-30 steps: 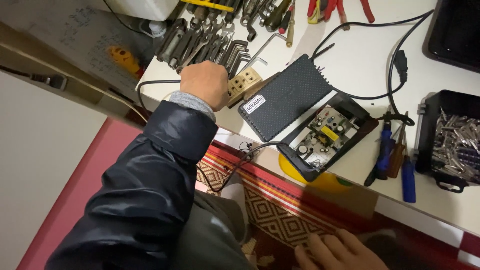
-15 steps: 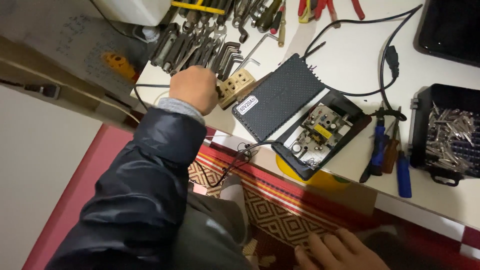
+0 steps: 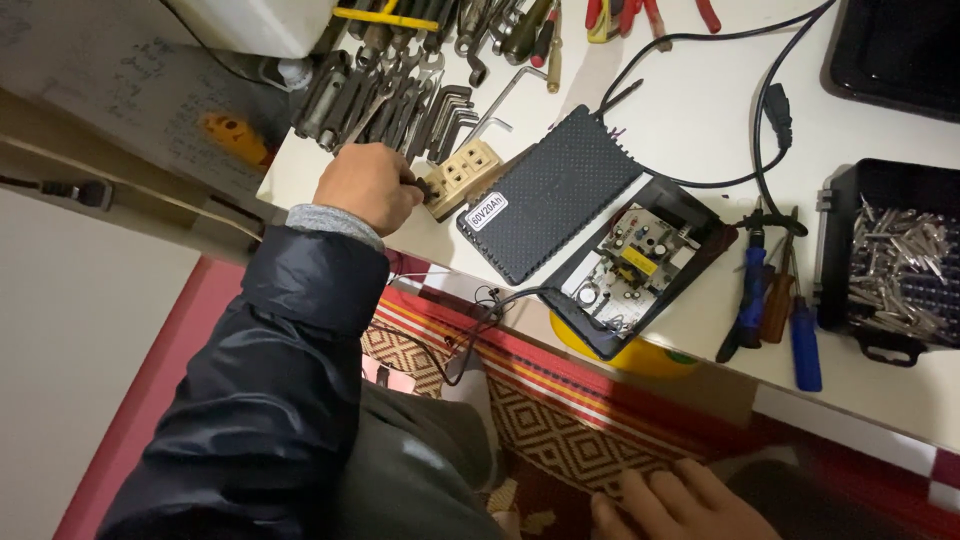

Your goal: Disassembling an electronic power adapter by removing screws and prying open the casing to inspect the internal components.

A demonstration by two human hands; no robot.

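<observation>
The left hand point(image 3: 368, 187) is reaching across the white worktop point(image 3: 690, 110) in the upper middle of the frame, its fingers curling closed around a small dark plug-like piece point(image 3: 422, 188) that is pressing against the end of a beige socket block point(image 3: 462, 177). Just what that dark piece is, I cannot tell from here. The socket block is lying just left of a black ribbed charger lid point(image 3: 550, 195), touching its corner.

Right of the lid, the open charger case point(image 3: 640, 265) is showing its circuit board point(image 3: 622, 268), hanging slightly over the worktop's near edge. A black cable point(image 3: 765, 110) is looping above it.

Above the hand, a row of hex keys and wrenches point(image 3: 390, 95) is lying fanned out. At the right of the frame, blue and brown screwdrivers point(image 3: 775, 300) are lying beside a black tray of metal bits point(image 3: 895, 265).

The right hand point(image 3: 680, 505) is resting low at the bottom edge of the frame, well apart from the worktop, fingers lying loosely spread with nothing in them, over a red patterned rug point(image 3: 580, 420).
</observation>
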